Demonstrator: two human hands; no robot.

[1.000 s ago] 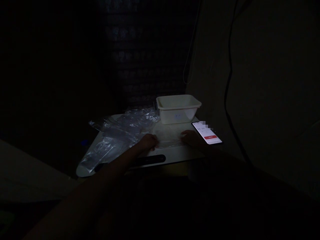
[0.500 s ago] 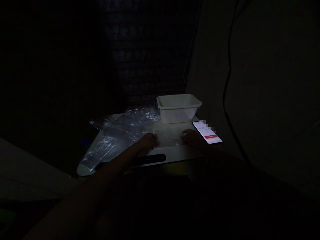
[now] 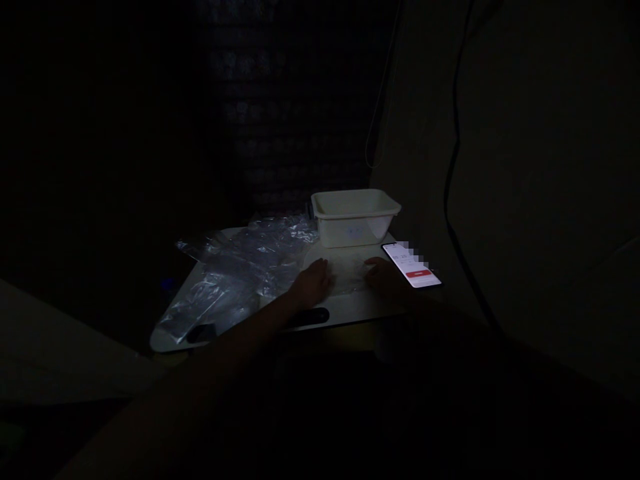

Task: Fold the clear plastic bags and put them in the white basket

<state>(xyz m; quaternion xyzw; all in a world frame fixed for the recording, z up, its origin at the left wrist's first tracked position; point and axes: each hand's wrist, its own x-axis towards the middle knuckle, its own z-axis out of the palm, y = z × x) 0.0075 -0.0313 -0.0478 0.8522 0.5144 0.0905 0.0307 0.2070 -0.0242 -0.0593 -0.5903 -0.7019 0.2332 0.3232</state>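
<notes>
A clear plastic bag (image 3: 346, 275) lies flat on the small white table (image 3: 357, 308), between my two hands. My left hand (image 3: 314, 283) is over the bag's left side, its fingertips bent down and smeared by motion, so their grip is unclear. At the bag's right edge, my right hand (image 3: 384, 275) has its fingers closed on the plastic, though darkness hides most of them. To the left spreads a loose heap of clear plastic bags (image 3: 260, 253), creased and shiny.
A white plastic tub (image 3: 355, 230) stands at the table's back. A lit phone (image 3: 414, 267) lies at the right edge. Dark oval slots (image 3: 313, 316) mark the front edge. A black cable (image 3: 453, 173) hangs along the right wall. The room is very dark.
My left hand has moved right across the bag, nearer to my right hand. My right hand has stayed nearly in place. The view has shifted slightly.
</notes>
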